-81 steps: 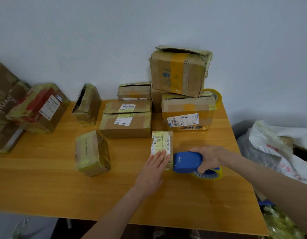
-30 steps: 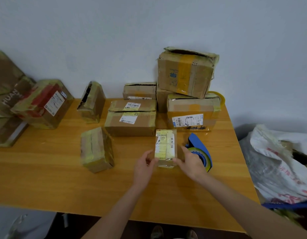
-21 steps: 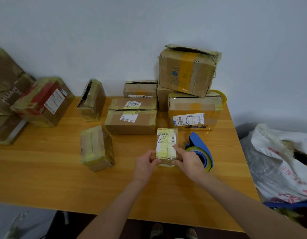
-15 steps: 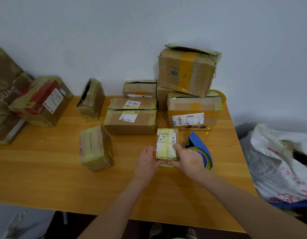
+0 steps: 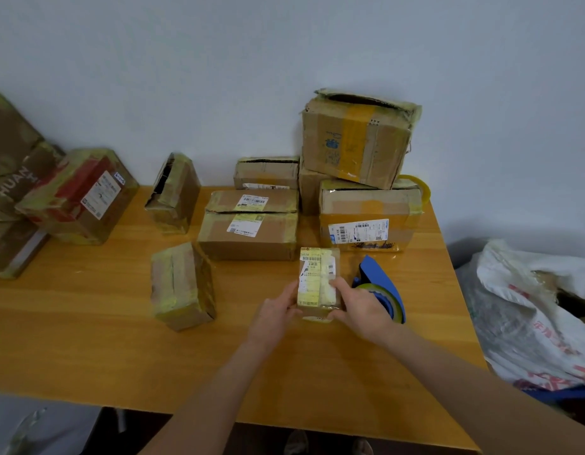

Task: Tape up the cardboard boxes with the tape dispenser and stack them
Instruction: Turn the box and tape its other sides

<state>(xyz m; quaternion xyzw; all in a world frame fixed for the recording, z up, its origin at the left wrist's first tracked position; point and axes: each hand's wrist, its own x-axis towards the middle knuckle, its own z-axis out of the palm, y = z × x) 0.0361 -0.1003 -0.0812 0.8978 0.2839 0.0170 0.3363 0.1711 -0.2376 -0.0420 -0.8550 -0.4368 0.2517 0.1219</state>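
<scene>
Pinching small tan label-covered cardboard box (image 5: 318, 279) between left hand (image 5: 274, 316) and right hand (image 5: 358, 307), both curled on its near end. Might slip from shallow hold, or bump blue plastic tape dispenser (image 5: 383, 285) just beyond right hand.

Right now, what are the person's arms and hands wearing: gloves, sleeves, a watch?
The left hand and right hand are bare, without gloves. The left forearm and right forearm are uncovered to the frame edge: no sleeve, watch or wristband shows. Rings are too small to tell.
</scene>
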